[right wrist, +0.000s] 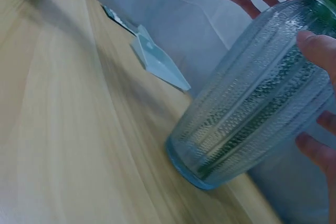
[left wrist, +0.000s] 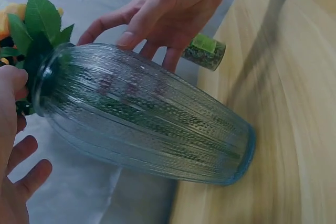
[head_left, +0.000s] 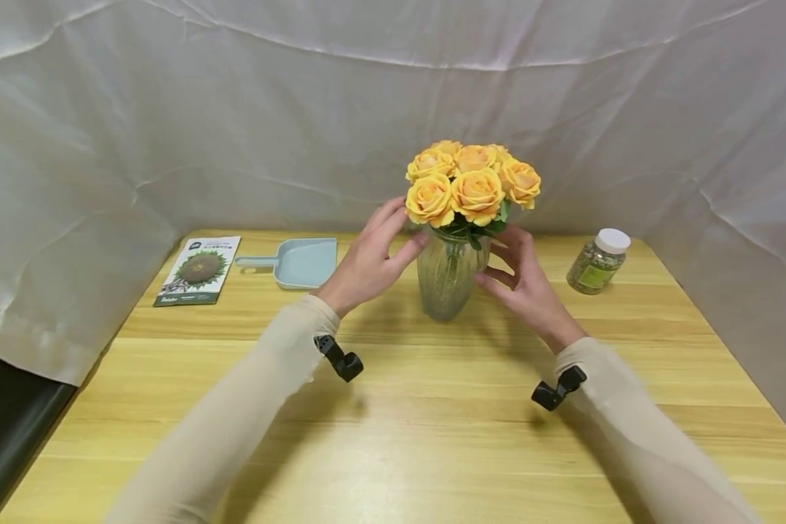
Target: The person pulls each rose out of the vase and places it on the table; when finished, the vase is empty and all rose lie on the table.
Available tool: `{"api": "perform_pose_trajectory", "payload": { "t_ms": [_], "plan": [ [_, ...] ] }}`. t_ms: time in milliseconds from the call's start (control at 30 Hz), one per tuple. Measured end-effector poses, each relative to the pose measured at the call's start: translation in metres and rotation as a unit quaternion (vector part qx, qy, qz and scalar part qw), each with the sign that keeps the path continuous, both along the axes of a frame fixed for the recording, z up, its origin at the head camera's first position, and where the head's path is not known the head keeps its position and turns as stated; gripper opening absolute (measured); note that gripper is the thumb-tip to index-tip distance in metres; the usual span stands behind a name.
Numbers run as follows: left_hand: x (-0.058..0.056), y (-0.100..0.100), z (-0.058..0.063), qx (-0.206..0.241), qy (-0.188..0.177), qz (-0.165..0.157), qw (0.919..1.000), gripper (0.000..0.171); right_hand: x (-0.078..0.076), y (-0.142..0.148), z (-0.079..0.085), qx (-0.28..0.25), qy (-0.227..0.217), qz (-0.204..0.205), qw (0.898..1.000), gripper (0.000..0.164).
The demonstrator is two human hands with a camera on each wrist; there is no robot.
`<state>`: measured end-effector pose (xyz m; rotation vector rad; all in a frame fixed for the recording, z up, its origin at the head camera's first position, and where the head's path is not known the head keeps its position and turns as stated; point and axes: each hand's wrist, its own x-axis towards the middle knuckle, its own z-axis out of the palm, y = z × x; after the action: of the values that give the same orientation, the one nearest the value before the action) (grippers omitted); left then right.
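Note:
A clear ribbed glass vase (head_left: pixel 447 285) stands upright on the wooden table, holding a bunch of yellow roses (head_left: pixel 477 196). Green leaves (left wrist: pixel 43 19) spill over its rim in the left wrist view. My left hand (head_left: pixel 370 262) is at the vase's upper left, fingers extended behind the blooms and thumb beside the neck. On the other side, my right hand (head_left: pixel 527 285) has its thumb at the glass and its fingers spread loosely along the far side. Both hands flank the vase, neither one closed round it. The roses partly hide the left fingertips.
Left of the vase lie a light blue dustpan (head_left: pixel 306 262) and a seed packet (head_left: pixel 199 271) with a sunflower picture. A white-lidded jar (head_left: pixel 598 262) of small green-brown pieces stands to the right. A pale cloth backdrop (head_left: pixel 340 116) rises behind the table (head_left: pixel 406 437).

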<state>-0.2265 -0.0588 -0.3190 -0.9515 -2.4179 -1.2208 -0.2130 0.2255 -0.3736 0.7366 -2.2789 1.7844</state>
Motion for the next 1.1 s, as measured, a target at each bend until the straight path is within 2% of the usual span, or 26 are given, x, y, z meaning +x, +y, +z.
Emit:
{"api": "perform_pose_trajectory", "payload": {
  "t_ms": [133, 267, 433, 633, 900, 1100],
  "plan": [
    [-0.003, 0.007, -0.005, 0.010, -0.006, -0.006, 0.9999, 0.054, 0.001, -0.004, -0.006, -0.045, 0.002, 0.002, 0.999, 0.080],
    [-0.005, 0.010, -0.008, 0.018, -0.005, -0.006, 0.9998, 0.055, 0.003, -0.007, -0.014, -0.066, 0.019, 0.002, 0.998, 0.073],
    [-0.004, 0.013, -0.009, 0.041, 0.010, 0.000, 0.9991, 0.052, 0.006, -0.012, -0.020, -0.073, 0.042, 0.004, 0.996, 0.062],
    [-0.005, 0.019, -0.007, 0.067, 0.037, 0.000, 0.9971, 0.048, 0.009, -0.015, -0.020, -0.064, 0.061, 0.000, 0.996, 0.058],
    [-0.007, 0.024, -0.007, 0.068, 0.036, 0.004, 0.9970, 0.053, 0.012, -0.019, -0.026, -0.056, 0.062, -0.002, 0.997, 0.065],
    [-0.008, 0.026, -0.005, 0.093, 0.020, 0.008, 0.9954, 0.049, 0.014, -0.017, -0.036, -0.065, 0.044, -0.002, 0.997, 0.081]
  ]
}}
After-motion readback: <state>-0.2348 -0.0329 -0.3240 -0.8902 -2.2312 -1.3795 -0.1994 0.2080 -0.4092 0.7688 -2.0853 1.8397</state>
